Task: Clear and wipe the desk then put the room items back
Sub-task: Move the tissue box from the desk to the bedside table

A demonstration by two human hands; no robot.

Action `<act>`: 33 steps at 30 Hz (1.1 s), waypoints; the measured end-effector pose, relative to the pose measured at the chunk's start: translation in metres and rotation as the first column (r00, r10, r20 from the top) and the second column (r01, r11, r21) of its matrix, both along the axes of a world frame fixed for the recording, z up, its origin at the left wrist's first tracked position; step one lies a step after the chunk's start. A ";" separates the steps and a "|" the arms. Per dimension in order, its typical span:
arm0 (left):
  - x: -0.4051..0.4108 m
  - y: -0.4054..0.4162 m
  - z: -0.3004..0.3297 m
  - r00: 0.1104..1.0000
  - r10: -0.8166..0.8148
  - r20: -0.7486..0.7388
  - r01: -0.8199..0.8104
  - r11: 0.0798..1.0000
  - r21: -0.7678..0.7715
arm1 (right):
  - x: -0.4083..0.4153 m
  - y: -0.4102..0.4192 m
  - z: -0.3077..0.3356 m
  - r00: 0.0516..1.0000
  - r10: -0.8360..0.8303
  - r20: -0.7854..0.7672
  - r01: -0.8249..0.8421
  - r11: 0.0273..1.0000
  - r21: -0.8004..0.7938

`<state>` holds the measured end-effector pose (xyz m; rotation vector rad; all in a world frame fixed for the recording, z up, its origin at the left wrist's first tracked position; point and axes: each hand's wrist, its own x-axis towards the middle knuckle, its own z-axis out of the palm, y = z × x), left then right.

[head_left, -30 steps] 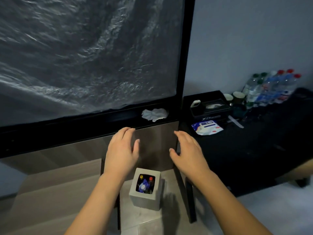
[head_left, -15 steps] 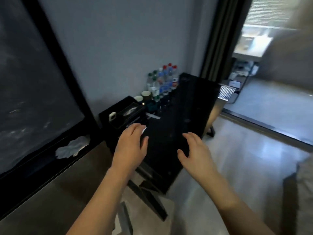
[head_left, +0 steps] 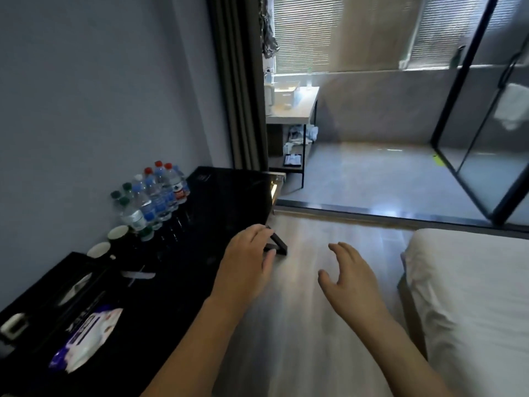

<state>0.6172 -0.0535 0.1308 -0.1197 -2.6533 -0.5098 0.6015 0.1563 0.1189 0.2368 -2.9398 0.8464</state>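
Fingers (head_left: 259,234) of the left hand (head_left: 246,262) are loosely spread and empty above the front edge of the black desk (head_left: 223,202); those of the right hand (head_left: 347,277) are likewise spread and empty over the floor (head_left: 309,325), between desk and bed (head_left: 469,296). Along the desk's wall side stand bottles (head_left: 154,196), two cups (head_left: 118,233), a black tray (head_left: 57,285) and a wipes pack (head_left: 86,339), with a pen-like item (head_left: 137,275) just beside the tray. Beyond the desk a curtain (head_left: 240,81) hangs beside the opening to a tiled area.
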 end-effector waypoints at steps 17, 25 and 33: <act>-0.264 -0.072 -0.023 0.985 0.168 0.033 -0.170 0.978 0.122 | -0.277 -0.091 0.006 0.971 0.236 0.037 -0.238 0.969 0.067; -0.258 -0.172 -0.041 0.824 0.532 0.191 -0.557 0.823 0.109 | -0.347 -0.227 -0.007 0.759 0.642 0.109 -0.649 0.758 0.060; -0.155 -0.233 -0.027 0.429 0.881 0.198 -0.903 0.424 0.071 | -0.321 -0.375 -0.007 0.295 0.952 0.082 -0.954 0.298 -0.036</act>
